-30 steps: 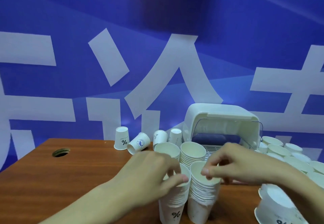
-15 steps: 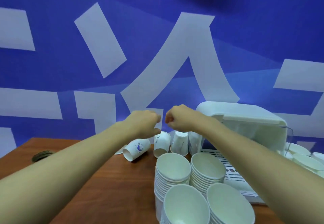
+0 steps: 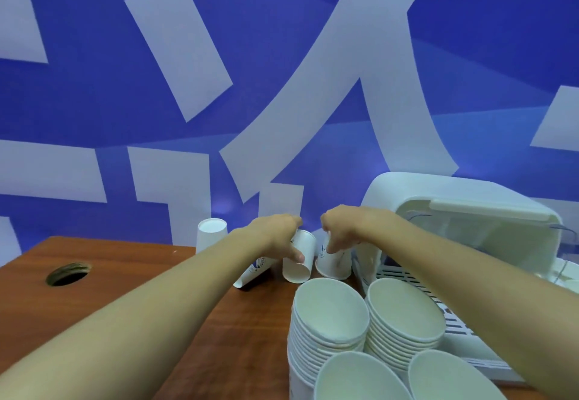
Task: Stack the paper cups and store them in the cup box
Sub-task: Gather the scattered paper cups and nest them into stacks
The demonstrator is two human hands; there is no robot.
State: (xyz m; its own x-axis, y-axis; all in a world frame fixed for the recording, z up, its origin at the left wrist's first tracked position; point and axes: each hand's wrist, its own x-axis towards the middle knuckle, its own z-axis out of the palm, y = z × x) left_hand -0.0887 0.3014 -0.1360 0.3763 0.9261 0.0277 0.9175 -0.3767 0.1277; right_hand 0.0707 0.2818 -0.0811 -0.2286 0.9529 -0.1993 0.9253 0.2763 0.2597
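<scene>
Both arms reach to the table's far side. My left hand point(image 3: 277, 236) grips a white paper cup point(image 3: 300, 260) that is tilted with its mouth toward me. My right hand point(image 3: 340, 228) grips another tilted paper cup point(image 3: 336, 263) right beside it. A cup with a blue logo point(image 3: 253, 271) lies on its side under my left wrist. An upside-down cup point(image 3: 210, 238) stands further left. Several tall stacks of cups point(image 3: 332, 315) stand close to me. The white cup box point(image 3: 451, 236) stands open at the right with its lid raised.
The wooden table point(image 3: 125, 299) has a round cable hole point(image 3: 67, 274) at the left. A blue wall with large white characters stands directly behind the table. More cups show faintly at the far right edge behind the box.
Both hands left the near stacks, reached to the far cups and came down onto one cup each. The view shifted forward and lower.
</scene>
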